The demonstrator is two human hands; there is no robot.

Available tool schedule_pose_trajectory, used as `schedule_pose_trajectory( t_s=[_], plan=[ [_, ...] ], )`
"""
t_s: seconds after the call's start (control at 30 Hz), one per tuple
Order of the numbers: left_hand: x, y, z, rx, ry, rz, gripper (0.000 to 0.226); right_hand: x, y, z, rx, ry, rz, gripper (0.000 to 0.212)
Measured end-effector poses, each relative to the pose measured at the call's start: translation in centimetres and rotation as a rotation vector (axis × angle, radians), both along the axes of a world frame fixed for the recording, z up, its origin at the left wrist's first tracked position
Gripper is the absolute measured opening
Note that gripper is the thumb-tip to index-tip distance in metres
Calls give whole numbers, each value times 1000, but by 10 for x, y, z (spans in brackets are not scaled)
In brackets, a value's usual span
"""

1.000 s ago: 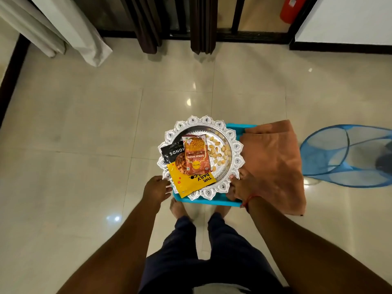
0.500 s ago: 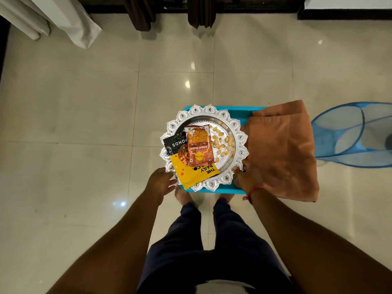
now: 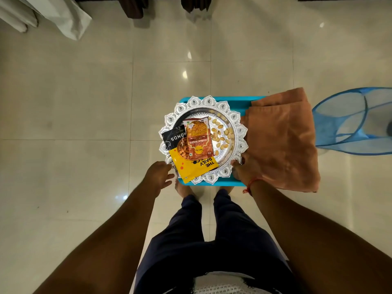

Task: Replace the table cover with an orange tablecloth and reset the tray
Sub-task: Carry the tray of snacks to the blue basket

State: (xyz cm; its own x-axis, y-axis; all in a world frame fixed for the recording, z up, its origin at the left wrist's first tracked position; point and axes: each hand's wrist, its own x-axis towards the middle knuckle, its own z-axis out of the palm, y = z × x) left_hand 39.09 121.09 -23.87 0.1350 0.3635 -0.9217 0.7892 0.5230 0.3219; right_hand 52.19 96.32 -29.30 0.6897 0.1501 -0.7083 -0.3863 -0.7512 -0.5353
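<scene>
An ornate silver tray sits on a small blue table. It carries a red snack packet, a black and yellow almond packet and loose nuts. A folded orange tablecloth lies over the table's right side and hangs past its edge. My left hand grips the tray's near-left rim, fingers curled in beside the yellow packet. My right hand holds the near-right rim, thumb on top, next to the cloth.
A blue mesh basket stands on the tiled floor just right of the cloth. White curtains hang at the far left and dark curtain ends at the top. My legs and bare feet are directly below the table's near edge.
My head has tilted further down, so the far wall and door frame have left the view. Both hands stay at the tray's near rim.
</scene>
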Motion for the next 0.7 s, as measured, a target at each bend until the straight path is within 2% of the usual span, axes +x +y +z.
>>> schedule_pose_trajectory(
  t_s=[0.1, 0.2, 0.3, 0.4, 0.53, 0.7],
  plan=[
    [5, 0, -2, 91, 42, -124, 27, 3, 1, 1, -8, 45, -8, 28],
    [9, 1, -1, 317, 133, -551, 48, 7, 3, 1, -46, 90, -24, 36],
    [11, -1, 8, 540, 123, -900, 40, 12, 4, 12, -120, 52, 3, 39],
    [17, 0, 15, 588, 95, -989, 38, 16, 4, 24, -206, -30, 90, 47],
    [33, 0, 24, 590, 68, -1053, 47, 22, 3, 38, -204, -52, 99, 53],
    [54, 5, 34, 619, -69, -1155, 58, 20, -1, 69, -258, -141, 157, 61]
  ],
)
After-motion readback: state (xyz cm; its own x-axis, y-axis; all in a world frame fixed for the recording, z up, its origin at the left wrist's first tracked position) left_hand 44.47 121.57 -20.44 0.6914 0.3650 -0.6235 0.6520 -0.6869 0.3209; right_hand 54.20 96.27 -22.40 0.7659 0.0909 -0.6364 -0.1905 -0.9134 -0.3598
